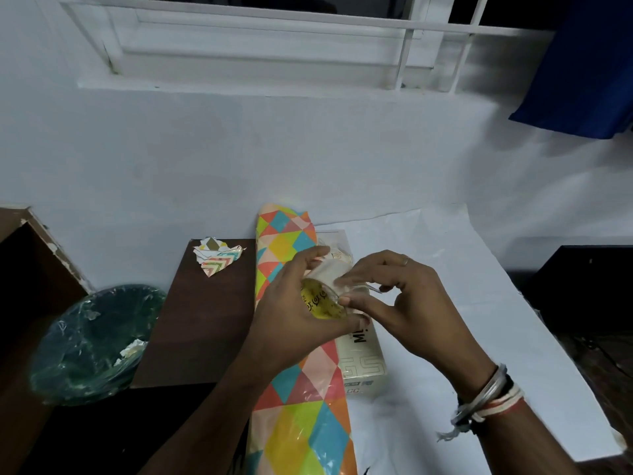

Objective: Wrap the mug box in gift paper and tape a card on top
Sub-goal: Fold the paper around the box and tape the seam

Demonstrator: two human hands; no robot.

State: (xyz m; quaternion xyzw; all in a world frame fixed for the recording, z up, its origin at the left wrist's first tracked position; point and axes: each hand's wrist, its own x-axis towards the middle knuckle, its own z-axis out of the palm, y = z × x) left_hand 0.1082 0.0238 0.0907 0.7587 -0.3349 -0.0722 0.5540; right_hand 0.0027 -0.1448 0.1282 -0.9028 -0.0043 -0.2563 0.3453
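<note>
A roll of clear tape (320, 296) with a yellow core is held above the mug box. My left hand (294, 303) grips the roll from the left. My right hand (394, 296) pinches the tape's loose end at the roll's right side. Under both hands lies the cream mug box (363, 365) on the white back of the spread gift paper (479, 337). The paper's colourful triangle-patterned side (298, 423) curls up in a long roll along the box's left side. No card can be picked out with certainty.
Scraps of patterned paper (219, 257) lie at the far end of a dark brown table (198, 320). A green bin lined with plastic (92, 344) stands at the left. A white wall with a window sill is behind; blue cloth (582, 80) hangs top right.
</note>
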